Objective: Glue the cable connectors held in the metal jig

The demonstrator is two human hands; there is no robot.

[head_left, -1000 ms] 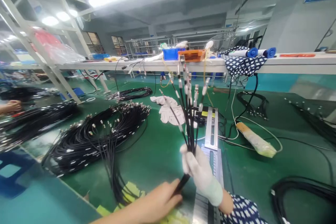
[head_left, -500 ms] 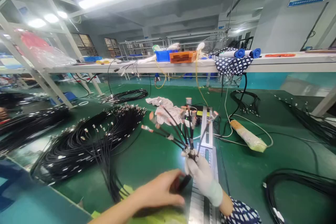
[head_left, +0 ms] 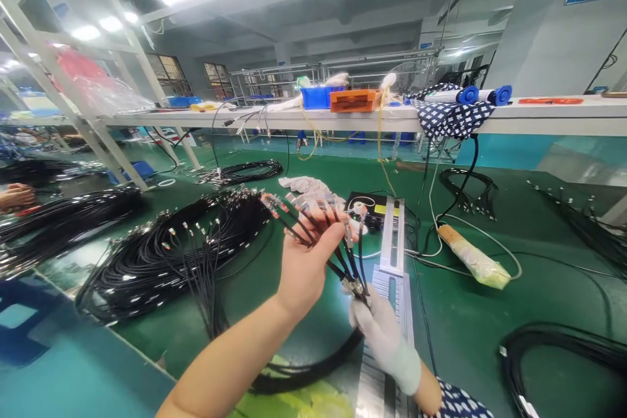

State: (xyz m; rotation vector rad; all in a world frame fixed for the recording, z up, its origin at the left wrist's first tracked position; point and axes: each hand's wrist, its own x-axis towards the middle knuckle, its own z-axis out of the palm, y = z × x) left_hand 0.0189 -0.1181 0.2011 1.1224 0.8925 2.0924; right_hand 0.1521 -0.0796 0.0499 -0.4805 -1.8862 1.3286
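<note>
My left hand [head_left: 304,264], bare, has its thumb and fingers closed around the fanned-out upper ends of several black cables [head_left: 343,354]. Metal and orange-tinted connector tips stick out past its fingers. Below it, my right hand [head_left: 385,336] wears a white glove and grips the same bunch near where the strands split. From the right fist the thick bundle curves down and left over a yellow-green sheet [head_left: 304,401]. A slotted metal rail [head_left: 396,248] lies just behind and right of the gloved hand.
A big coil of black cables [head_left: 147,274] lies left on the green table. Behind my hands are a white cloth [head_left: 306,186] and a black box [head_left: 365,199]. A wrapped packet [head_left: 473,258] and more cables [head_left: 553,336] are right. Another person's hand [head_left: 18,197] shows far left.
My left hand has risen from beside the lower bundle to the connector ends and closed on them, gathering the spread strands. My right hand keeps its grip. The view has shifted slightly.
</note>
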